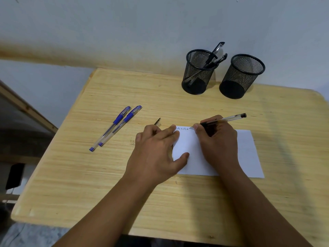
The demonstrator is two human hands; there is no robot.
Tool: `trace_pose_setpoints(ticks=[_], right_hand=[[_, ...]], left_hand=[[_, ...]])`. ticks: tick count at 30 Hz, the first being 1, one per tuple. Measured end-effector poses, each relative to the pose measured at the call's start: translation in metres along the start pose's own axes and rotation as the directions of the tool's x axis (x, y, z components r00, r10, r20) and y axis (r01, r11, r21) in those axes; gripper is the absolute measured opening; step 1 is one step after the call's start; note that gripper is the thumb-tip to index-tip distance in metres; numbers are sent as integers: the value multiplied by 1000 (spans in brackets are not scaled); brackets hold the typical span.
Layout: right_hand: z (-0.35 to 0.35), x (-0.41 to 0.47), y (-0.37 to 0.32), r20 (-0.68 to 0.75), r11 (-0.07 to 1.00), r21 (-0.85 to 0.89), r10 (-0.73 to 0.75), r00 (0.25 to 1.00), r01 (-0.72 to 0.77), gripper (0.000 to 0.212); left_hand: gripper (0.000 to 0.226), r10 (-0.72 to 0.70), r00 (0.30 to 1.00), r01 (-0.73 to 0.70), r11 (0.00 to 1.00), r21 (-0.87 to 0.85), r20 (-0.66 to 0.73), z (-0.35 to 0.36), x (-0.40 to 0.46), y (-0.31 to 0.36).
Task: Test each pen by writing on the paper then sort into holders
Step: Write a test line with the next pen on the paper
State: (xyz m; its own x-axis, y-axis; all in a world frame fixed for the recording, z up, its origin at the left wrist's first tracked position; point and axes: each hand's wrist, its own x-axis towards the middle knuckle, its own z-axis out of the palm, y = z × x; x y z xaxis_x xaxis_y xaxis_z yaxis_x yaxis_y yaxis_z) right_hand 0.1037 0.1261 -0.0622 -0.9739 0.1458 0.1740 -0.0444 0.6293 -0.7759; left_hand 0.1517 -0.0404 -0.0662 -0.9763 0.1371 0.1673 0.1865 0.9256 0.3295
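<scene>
Both forearms reach in over the surface (pixel 71 184). Left hand (pixel 156 152) lies flat, fingers spread, pinning the paper (pixel 249 154), perhaps with a cap tucked under it. Right hand (pixel 219 139) fingers pinch a black pen (pixel 229 118), tip at the scribbles. Two blue pens (pixel 115 127) wait left; holders (pixel 198 72) stand far. Lifting the left hand would let the paper skid.

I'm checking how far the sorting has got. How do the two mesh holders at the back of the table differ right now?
The left mesh holder has black pens leaning in it, their caps poking over its rim; the right mesh holder looks empty. The left holder stands slightly nearer the wall; the right holder stands slightly nearer the paper. Both are black, round, upright and look alike in size.
</scene>
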Motion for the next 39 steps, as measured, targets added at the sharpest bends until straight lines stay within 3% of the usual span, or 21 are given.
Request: trace_pose_setpoints(ticks=[39], right_hand=[[-3,-2,-3,42,1000,1,10,999,-10,13]], left_hand=[[60,-10,1000,10,1000,-11,-8,2,-2,-2]])
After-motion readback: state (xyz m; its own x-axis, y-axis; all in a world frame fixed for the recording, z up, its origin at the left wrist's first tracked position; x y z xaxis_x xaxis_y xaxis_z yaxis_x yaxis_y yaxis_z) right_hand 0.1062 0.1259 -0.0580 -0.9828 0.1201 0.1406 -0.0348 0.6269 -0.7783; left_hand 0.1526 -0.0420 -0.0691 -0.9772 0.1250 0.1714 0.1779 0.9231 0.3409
